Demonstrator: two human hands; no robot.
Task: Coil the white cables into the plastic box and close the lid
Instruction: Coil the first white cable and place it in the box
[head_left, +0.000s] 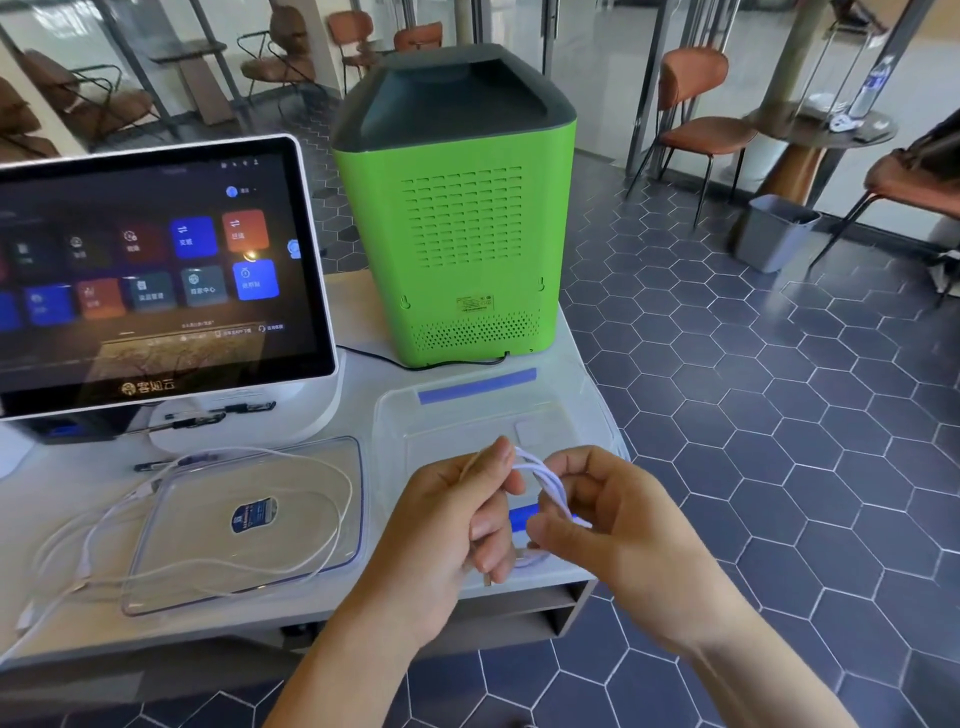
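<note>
1. The left hand and the right hand both pinch one small coil of white cable. They hold it in the air just above the near edge of the plastic box.
2. The coil could spring open if either hand lets go too soon, because the loops are loose and not tied.
3. A loop could hang over the box rim. Then I think the lid would not shut flat.
4. The box is open. It looks empty, but it is clear and hard to see into.
5. The lid lies flat to the left of the box.
6. More white cables lie loose across the lid and could slide off when it is lifted.
</note>
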